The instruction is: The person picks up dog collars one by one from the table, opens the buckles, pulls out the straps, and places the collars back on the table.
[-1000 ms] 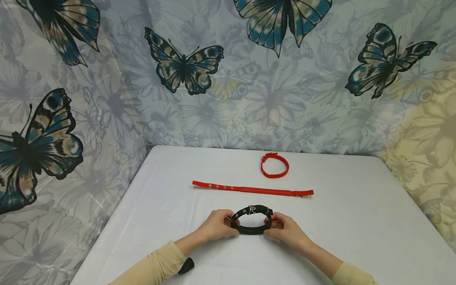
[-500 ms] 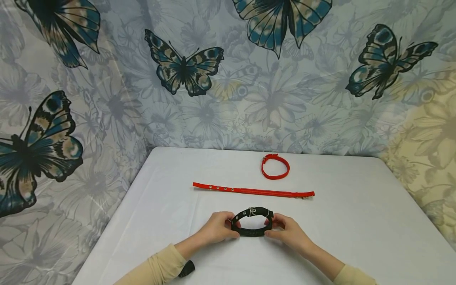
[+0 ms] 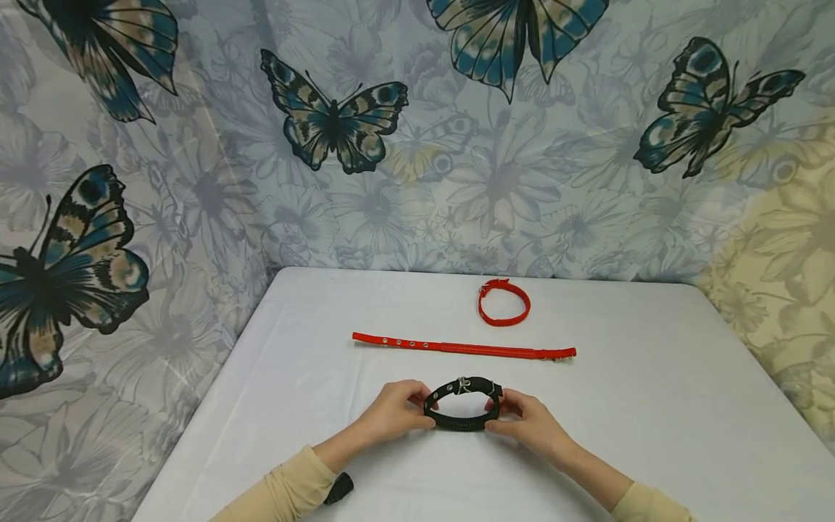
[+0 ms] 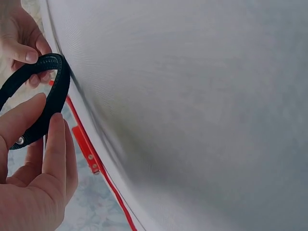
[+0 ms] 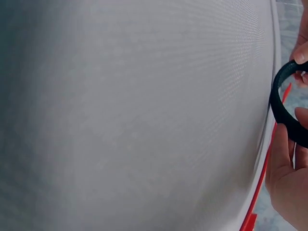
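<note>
A black collar [image 3: 462,423], buckled into a loop, stands between both hands near the front of the table. Its silver buckle [image 3: 464,385] and metal eyelets face the far side. My left hand [image 3: 394,412] pinches the loop's left side; in the left wrist view its thumb lies inside the band [image 4: 58,89] and its fingers outside. On the opposite side, my right hand [image 3: 531,420] pinches the loop between thumb and fingers. The right wrist view catches this hand [image 5: 288,185] and part of the collar at the frame's right edge.
Beyond the hands, a red collar [image 3: 489,351] lies stretched out straight across the white table [image 3: 626,420]. Farther back lies another red collar [image 3: 505,322], fastened in a loop. A small black object [image 3: 340,488] shows partly beneath the left sleeve. Butterfly-printed cloth hangs behind.
</note>
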Demonstrator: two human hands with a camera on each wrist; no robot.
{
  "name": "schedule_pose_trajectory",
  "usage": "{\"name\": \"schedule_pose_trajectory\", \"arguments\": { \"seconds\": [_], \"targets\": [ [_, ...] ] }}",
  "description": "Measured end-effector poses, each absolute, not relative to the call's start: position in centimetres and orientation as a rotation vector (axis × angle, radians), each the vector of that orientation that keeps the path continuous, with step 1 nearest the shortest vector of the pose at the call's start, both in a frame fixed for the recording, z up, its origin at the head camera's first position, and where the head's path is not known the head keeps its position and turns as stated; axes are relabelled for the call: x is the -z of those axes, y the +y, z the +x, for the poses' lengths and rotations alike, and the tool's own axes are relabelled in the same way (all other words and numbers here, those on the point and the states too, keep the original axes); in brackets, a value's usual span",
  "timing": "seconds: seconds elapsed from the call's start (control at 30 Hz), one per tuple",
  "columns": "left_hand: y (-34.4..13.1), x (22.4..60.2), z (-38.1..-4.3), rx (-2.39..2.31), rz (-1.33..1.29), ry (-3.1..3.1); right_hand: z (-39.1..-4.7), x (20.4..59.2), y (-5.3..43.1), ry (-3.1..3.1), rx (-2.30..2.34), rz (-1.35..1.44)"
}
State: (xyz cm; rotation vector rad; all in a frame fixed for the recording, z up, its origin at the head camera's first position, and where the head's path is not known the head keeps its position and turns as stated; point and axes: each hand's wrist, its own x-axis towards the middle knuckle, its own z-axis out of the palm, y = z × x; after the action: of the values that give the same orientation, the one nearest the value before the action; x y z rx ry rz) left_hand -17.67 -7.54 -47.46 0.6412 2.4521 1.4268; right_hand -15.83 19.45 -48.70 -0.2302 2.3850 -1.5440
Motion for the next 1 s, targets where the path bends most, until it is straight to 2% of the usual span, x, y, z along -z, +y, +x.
{"name": "schedule_pose_trajectory", "arguments": {
  "seconds": [0.3, 1.0],
  "targets": [
    [-7.5, 47.3, -17.5, -1.412, 0.637, 2.45, -15.8, 48.1, 19.7, 2.425, 1.534, -0.316],
    [-7.6, 47.1, -17.5, -1.465, 0.601, 2.437, -16.2, 47.7, 19.9, 2.446, 1.52, -0.302]
  ]
}}
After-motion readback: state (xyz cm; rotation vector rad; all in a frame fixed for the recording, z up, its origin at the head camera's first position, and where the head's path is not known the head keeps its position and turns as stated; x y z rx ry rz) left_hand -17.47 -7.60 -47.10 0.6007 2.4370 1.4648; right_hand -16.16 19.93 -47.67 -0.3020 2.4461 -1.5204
